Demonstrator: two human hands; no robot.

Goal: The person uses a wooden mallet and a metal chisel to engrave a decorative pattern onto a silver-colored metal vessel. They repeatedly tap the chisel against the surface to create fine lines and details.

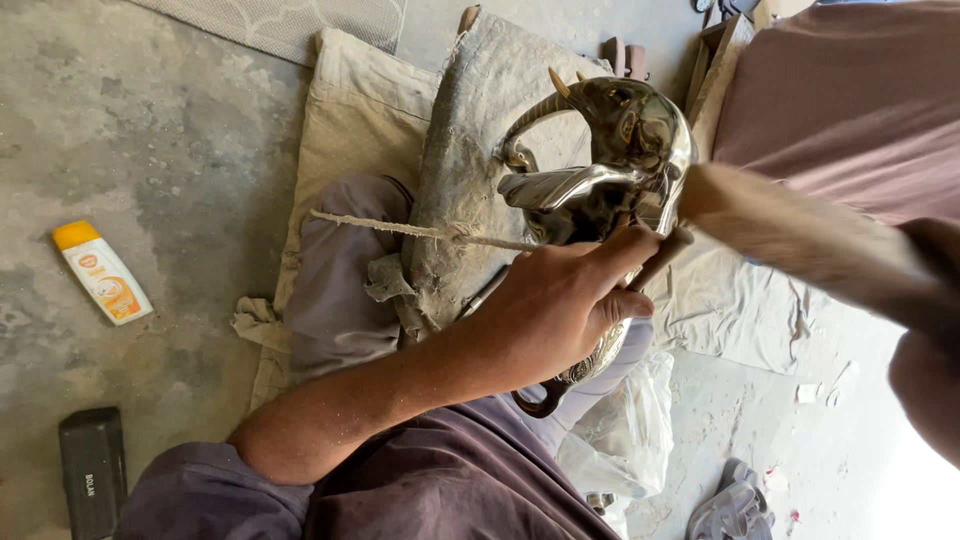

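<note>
Sitting on the concrete floor (150, 130), cloth mat (350, 110) upper centre. Shiny metal pitcher (610, 150) just above my left hand (560, 305), which is closed around a thin tool (662, 256) touching it. Right hand (925, 300) blurred at right edge, grip unclear. Bottle (100, 272) far left.

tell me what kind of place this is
Probably a small metal craft workshop where the work is done sitting on the floor. A shiny metal pot is steadied by the left hand, dusty cloths cover the lap, and the concrete floor is bare and stained.
</note>
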